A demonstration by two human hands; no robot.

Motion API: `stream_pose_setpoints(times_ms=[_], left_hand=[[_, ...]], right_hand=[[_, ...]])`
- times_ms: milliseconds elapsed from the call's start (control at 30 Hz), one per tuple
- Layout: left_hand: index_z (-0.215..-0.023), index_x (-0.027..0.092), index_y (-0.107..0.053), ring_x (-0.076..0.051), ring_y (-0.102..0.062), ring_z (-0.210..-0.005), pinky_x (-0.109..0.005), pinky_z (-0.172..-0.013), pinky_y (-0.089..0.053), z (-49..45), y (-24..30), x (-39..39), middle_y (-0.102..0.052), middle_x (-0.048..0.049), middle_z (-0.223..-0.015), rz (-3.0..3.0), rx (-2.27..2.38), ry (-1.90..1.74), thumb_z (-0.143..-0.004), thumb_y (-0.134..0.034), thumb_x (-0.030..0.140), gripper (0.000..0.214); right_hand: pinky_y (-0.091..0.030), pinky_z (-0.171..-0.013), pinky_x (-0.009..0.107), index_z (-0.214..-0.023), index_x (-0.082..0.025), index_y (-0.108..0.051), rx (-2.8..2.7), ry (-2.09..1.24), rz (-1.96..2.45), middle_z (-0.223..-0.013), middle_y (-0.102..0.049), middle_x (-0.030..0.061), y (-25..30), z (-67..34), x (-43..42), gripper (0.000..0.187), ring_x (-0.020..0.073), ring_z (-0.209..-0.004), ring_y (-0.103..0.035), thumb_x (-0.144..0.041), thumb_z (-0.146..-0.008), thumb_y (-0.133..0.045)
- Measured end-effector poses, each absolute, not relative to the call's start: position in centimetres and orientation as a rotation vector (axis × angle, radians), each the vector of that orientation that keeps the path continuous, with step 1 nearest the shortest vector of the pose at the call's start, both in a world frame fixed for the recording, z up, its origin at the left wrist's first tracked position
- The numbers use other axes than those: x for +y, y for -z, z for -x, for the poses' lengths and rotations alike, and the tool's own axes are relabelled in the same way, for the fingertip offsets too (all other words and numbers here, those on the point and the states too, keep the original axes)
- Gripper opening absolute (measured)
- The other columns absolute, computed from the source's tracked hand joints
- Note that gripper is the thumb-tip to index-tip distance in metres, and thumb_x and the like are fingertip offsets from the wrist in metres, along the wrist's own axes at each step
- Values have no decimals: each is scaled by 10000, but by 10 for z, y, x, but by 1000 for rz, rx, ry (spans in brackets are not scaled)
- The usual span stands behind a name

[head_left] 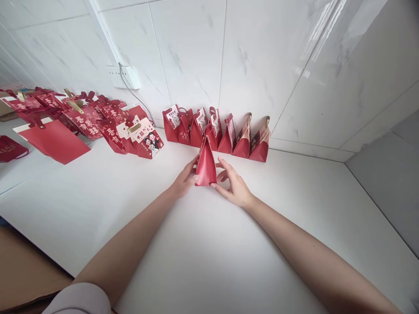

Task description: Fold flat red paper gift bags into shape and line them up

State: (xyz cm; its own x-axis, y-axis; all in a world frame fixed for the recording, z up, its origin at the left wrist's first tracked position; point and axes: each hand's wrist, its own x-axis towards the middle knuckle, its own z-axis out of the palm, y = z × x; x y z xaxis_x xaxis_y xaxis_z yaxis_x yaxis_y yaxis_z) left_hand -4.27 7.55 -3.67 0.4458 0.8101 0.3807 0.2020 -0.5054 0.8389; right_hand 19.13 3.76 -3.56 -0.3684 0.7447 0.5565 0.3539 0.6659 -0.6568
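Observation:
A red paper gift box, peaked at the top, stands upright on the white table between my two hands, its plain red side facing me. My left hand grips its left side, thumb on the lower front and the other fingers partly hidden behind the box. On the other side my right hand has its thumb at the lower right corner and its fingers curved along the right side. Just behind stands a row of several similar red boxes, some with red loops and some with gold ones on top.
At the left, many red gift bags and boxes crowd the white table. A wall socket with a grey cable is above them. Tiled wall closes off the back. A brown cardboard box lies below the left table edge.

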Motion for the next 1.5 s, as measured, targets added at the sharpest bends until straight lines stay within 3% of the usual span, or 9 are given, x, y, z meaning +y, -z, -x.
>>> stream_pose_setpoints(times_ms=[133, 267, 433, 767, 967, 1067, 1200, 1367, 1500], left_hand=[[-1517, 237, -321, -316, -485, -1313, -460, -1065, -449, 39, 34, 74, -430, -129, -1500, -1971, 823, -999, -905, -493, 528, 699], [-1551, 240, -225, -309, -496, -1279, -455, -1056, -440, 43, 34, 73, -427, -143, -1471, -2060, 920, -969, -865, -551, 546, 819], [-1555, 258, -214, -329, -487, -1249, -466, -1065, -397, 43, 23, 65, -429, -139, -1423, -2397, 1114, -925, -781, -624, 589, 937], [-1555, 252, -205, -331, -504, -1227, -457, -1050, -404, 38, 15, 59, -438, -141, -1384, -2537, 1198, -869, -745, -666, 580, 988], [-1552, 241, -223, -316, -469, -1286, -443, -1068, -411, 41, 21, 63, -401, -138, -1468, -2362, 1072, -929, -844, -555, 552, 842], [-1535, 230, -271, -298, -498, -1273, -434, -1050, -441, 42, 27, 66, -419, -134, -1488, -2160, 915, -979, -923, -394, 570, 711], [-1506, 235, -347, -300, -491, -1307, -435, -1084, -425, 38, 25, 66, -481, -112, -1465, -2044, 811, -930, -936, -363, 591, 672], [-1490, 219, -382, -322, -474, -1330, -454, -1106, -402, 36, 22, 65, -489, -110, -1470, -2010, 788, -928, -946, -364, 585, 656], [-1469, 215, -418, -309, -482, -1327, -422, -1110, -394, 36, 22, 64, -500, -108, -1462, -1971, 785, -931, -956, -336, 592, 642]], right_hand=[[-577, -743, 357, -1396, -261, -382, -1979, -571, 968, -1344, -528, 109, 36, -189, 37, 535, 204, -883, -659, -479, -941, -558], [-506, -670, 307, -970, -239, -497, -1932, -424, 1122, -914, -634, 22, 35, -188, 34, 213, 171, -691, -617, -450, -984, -471], [-376, -568, 291, -733, -241, -401, -1960, -128, 1192, -662, -543, -2, 32, -186, 31, 293, 162, -545, -498, -337, -1005, -351], [-333, -536, 281, -635, -235, -372, -1891, -204, 1247, -564, -530, -18, 32, -184, 31, 301, 145, -490, -451, -328, -915, -434], [-408, -581, 282, -729, -233, -461, -1879, -426, 1161, -656, -581, -11, 34, -187, 33, 303, 152, -550, -520, -410, -974, -430], [-515, -716, 309, -1037, -236, -526, -1759, -694, 1093, -1047, -657, 62, 39, -189, 39, 287, 195, -851, -646, -511, -964, -485], [-453, -1059, 449, -1439, -241, -312, -1703, -1044, 962, -1527, -364, 138, 46, -192, 49, 647, 258, -1320, -476, -604, -937, -500], [-315, -1172, 525, -1558, -272, -119, -1761, -1256, 751, -1630, -151, 113, 41, -192, 50, 982, 304, -1432, -325, -657, -823, -644], [-319, -1165, 535, -1563, -263, -132, -1711, -1317, 748, -1608, -209, 124, 37, -191, 48, 965, 304, -1418, -336, -624, -836, -654]])
